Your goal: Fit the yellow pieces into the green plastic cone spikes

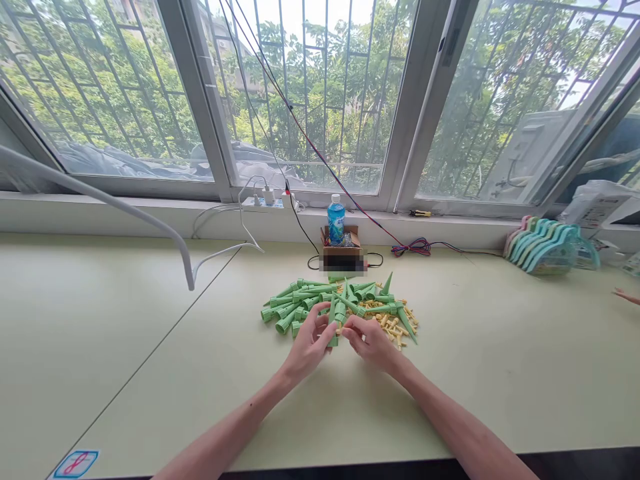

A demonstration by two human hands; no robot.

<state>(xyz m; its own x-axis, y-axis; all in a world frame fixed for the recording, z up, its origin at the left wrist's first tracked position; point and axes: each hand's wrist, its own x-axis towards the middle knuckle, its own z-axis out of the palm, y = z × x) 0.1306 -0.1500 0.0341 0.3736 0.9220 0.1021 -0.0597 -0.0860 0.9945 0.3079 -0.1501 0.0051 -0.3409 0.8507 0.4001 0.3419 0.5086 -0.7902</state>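
Note:
My left hand (311,339) is closed around a green plastic spike (333,312), a hollow cone held roughly upright with its tip pointing away. At its side, my right hand (371,341) pinches a small yellow plastic peg (339,331) that touches or nearly touches the spike; my fingertips partly hide the contact. Just beyond both hands lies a heap of similar green spikes (285,311), pointing various ways. Loose yellow pegs (393,327), some of them T-shaped, are spread to the right of the heap, with a few spikes lying over them.
Behind the heap, a cardboard box (342,251) holds a blue bottle (336,223). Cables (413,247) and a power strip (265,201) line the window side. Hangers (543,245) stand at right; another person's hand (627,297) shows at the right edge. A white tube (125,200) arches at left.

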